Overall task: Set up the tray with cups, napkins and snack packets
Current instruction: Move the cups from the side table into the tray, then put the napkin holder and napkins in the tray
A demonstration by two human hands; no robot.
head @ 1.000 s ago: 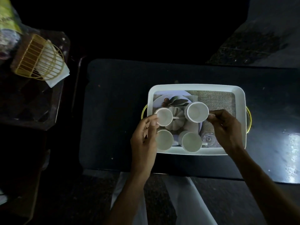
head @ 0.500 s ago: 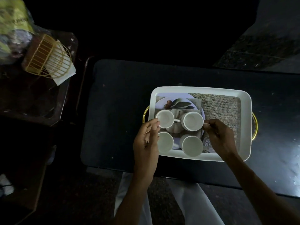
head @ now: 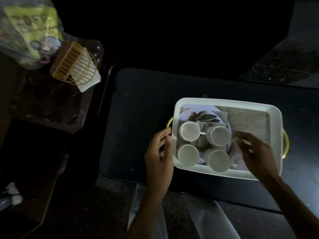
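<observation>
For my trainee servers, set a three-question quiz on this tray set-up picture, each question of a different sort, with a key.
1. How many cups stand in the tray?
2. True or false: the gold wire napkin holder stands inside the tray.
3. The left hand is: A) gripping a cup handle; B) beside the tray's left rim, holding nothing; C) lifting a snack packet.

Key
1. Four.
2. False: it sits on the side table, up and left of the tray.
3. B.
</observation>
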